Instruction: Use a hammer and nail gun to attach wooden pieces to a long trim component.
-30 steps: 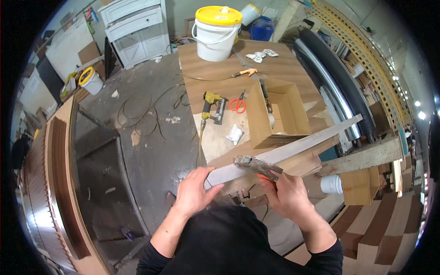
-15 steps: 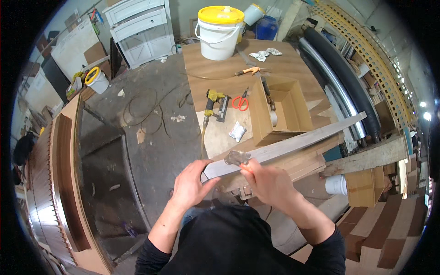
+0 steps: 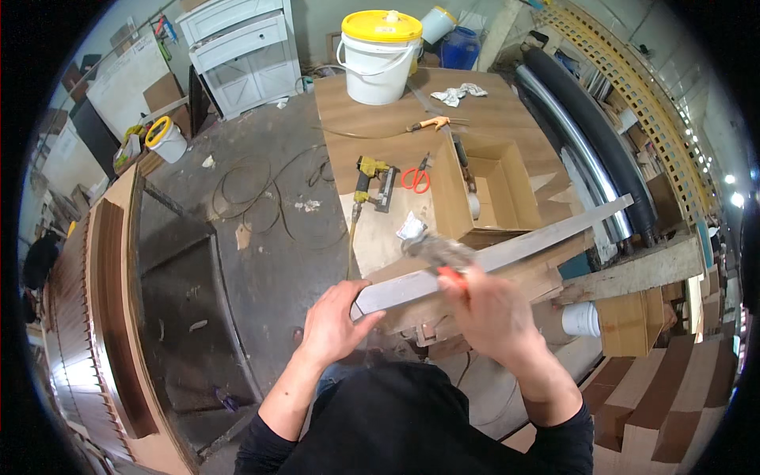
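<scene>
A long grey-white wooden board [image 3: 514,249] lies at a slant along the near edge of the table. My left hand [image 3: 336,321] grips its left end, thumb toward me and fingers at the far side. In my right hand [image 3: 495,317] is a hammer [image 3: 442,252] with an orange-red grip, held above the board; its head is smeared by motion. Beyond the board lie a small white packet [image 3: 411,226], partly hidden by the hammer, a yellow and black nail gun [image 3: 374,182] and red-handled scissors [image 3: 416,179].
An open cardboard box [image 3: 503,190] stands on the wooden tabletop [image 3: 356,103], with a tool inside its left wall. Behind it are a white bucket [image 3: 378,71] with a yellow lid, an air blow gun [image 3: 429,124] and a crumpled cloth [image 3: 459,94]. Large rolls [image 3: 582,142] lie at right.
My right hand has moved right and slightly toward me, lifting the hammer off the board. The left hand and the board have barely shifted.
</scene>
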### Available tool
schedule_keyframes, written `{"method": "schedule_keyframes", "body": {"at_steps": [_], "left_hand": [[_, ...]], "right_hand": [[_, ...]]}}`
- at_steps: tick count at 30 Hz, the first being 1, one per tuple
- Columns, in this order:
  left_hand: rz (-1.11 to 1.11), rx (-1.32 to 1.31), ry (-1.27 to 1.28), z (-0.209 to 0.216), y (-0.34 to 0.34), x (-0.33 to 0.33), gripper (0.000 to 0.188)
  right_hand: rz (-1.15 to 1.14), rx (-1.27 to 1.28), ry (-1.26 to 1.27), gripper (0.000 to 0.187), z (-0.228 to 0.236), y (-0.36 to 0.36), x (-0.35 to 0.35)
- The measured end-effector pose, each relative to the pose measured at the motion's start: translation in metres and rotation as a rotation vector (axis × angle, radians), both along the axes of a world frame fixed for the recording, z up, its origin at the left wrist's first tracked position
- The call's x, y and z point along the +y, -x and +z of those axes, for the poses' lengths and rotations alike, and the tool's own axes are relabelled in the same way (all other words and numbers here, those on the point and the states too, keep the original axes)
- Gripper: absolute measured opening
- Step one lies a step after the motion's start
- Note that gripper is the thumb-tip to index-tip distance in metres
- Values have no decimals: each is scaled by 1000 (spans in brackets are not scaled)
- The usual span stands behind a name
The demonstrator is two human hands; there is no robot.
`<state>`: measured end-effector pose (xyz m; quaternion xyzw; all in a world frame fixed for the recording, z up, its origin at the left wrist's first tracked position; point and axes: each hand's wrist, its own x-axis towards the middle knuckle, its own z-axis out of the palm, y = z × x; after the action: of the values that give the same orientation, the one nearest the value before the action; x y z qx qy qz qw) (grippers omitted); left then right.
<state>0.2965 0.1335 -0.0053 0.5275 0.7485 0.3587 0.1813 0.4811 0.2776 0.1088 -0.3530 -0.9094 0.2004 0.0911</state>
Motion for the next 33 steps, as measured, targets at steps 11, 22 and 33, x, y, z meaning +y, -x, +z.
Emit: {"method": "schedule_keyframes", "body": {"at_steps": [11,22,33], "left_hand": [[-23,13,5,-1,1,0,47],[-22,-4,49,3,1,1,46],[-35,-21,119,17,2,1,46]], "right_hand": [[14,-276,40,37,23,5,-2],[-37,11,5,44,14,1,2],[2,10,76,31,-49,-15,6]]}}
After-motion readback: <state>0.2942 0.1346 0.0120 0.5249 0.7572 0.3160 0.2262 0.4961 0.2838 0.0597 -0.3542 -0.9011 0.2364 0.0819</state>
